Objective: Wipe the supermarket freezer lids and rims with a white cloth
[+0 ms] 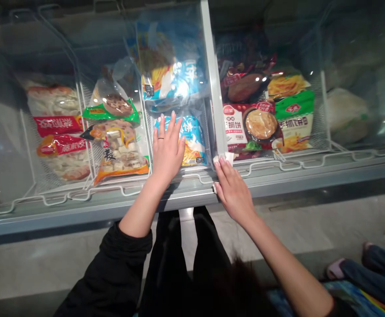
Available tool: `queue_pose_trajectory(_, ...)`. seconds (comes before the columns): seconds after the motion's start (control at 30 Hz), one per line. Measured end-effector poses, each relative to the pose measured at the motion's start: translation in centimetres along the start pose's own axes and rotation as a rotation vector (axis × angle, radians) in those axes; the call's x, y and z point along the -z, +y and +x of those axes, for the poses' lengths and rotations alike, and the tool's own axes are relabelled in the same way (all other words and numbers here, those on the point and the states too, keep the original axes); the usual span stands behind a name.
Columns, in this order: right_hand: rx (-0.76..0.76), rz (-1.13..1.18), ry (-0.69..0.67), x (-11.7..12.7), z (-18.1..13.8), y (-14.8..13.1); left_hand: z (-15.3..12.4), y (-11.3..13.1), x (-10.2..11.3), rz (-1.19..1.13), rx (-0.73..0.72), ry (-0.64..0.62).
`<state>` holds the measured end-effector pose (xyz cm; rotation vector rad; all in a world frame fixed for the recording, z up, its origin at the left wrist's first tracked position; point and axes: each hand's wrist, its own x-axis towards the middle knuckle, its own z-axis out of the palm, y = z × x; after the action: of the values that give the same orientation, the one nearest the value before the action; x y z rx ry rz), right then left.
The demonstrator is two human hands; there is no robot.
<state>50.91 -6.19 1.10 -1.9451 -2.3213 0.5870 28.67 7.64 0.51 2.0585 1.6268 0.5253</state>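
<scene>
My left hand (168, 152) lies flat with its fingers spread, a ring on one of them. It is over a blue bag of frozen food (194, 141), apparently resting on the glass lid (175, 53) of a chest freezer. My right hand (233, 187) presses a crumpled white tissue (227, 157) against the lower end of the lid's upright frame bar (214, 83). Its fingers are together and stretched over the tissue; a bit of white also shows by the thumb.
White wire baskets (80, 94) divide the freezer. Dumpling bags (60, 152), a bag of cubed food (121, 152), a dark red pancake bag (251, 127) and a green bag (294, 119) lie inside. The freezer's front edge (278, 178) crosses before me. Another person's legs (370, 273) show at lower right.
</scene>
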Motion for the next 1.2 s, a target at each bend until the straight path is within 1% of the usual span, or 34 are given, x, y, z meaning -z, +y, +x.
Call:
queue_pose_trajectory(0.07,-0.022,0.01,0.012,-0.6,-0.3,-0.5,0.4,0.8,-0.8,0.026,0.039,0.07)
queue_pose_trajectory(0.1,-0.027,0.017,0.021,-0.7,0.0,-0.8,0.5,1.1,-1.0,0.046,0.053,0.099)
queue_pose_trajectory(0.17,-0.027,0.028,0.054,-0.7,1.9,-1.0,0.6,1.5,-1.4,0.097,0.066,0.125)
queue_pose_trajectory(0.2,-0.022,0.034,0.079,-0.4,3.5,-0.9,0.6,1.6,-1.5,0.122,0.066,0.126)
queue_pose_trajectory(0.27,-0.005,0.048,0.144,0.4,7.8,-0.5,0.6,1.7,-1.5,0.162,0.059,0.121)
queue_pose_trajectory(0.37,0.035,0.07,0.242,1.9,15.8,0.5,0.6,1.8,-1.3,0.211,0.058,0.124)
queue_pose_trajectory(0.47,0.041,0.077,0.273,3.4,23.0,1.4,0.7,2.1,-1.0,0.271,0.07,0.099)
queue_pose_trajectory(0.53,0.026,0.088,0.267,4.0,25.6,1.5,0.7,2.2,-0.8,0.304,0.078,0.084)
queue_pose_trajectory(0.57,0.023,0.099,0.264,4.2,26.1,1.5,0.7,2.2,-0.7,0.314,0.077,0.082)
queue_pose_trajectory(0.6,0.026,0.113,0.263,4.3,25.8,1.4,0.7,2.2,-0.7,0.322,0.073,0.085)
queue_pose_trajectory(0.63,0.032,0.126,0.263,4.2,25.0,1.3,0.7,2.2,-0.7,0.326,0.067,0.091)
queue_pose_trajectory(0.7,0.055,0.14,0.248,3.8,21.6,1.1,0.7,2.1,-0.8,0.329,0.056,0.103)
queue_pose_trajectory(0.8,0.118,0.118,0.172,2.5,13.5,1.4,0.7,2.1,-0.8,0.32,0.055,0.115)
queue_pose_trajectory(0.9,0.177,0.063,0.077,1.3,5.2,2.7,0.7,2.2,-0.7,0.306,0.058,0.115)
queue_pose_trajectory(0.97,0.174,0.019,0.046,0.9,1.4,3.8,0.7,2.3,-0.7,0.298,0.061,0.116)
queue_pose_trajectory(1.0,0.166,-0.002,0.035,0.9,0.2,4.2,0.6,2.3,-0.7,0.295,0.063,0.117)
queue_pose_trajectory(1.07,0.151,-0.036,0.029,0.9,-0.5,4.8,0.6,2.3,-0.8,0.293,0.07,0.121)
queue_pose_trajectory(1.13,0.134,-0.056,0.05,0.9,0.6,4.9,0.6,2.1,-0.9,0.297,0.069,0.126)
queue_pose_trajectory(1.2,0.114,-0.06,0.084,1.0,3.1,4.6,0.6,2.0,-1.0,0.301,0.066,0.133)
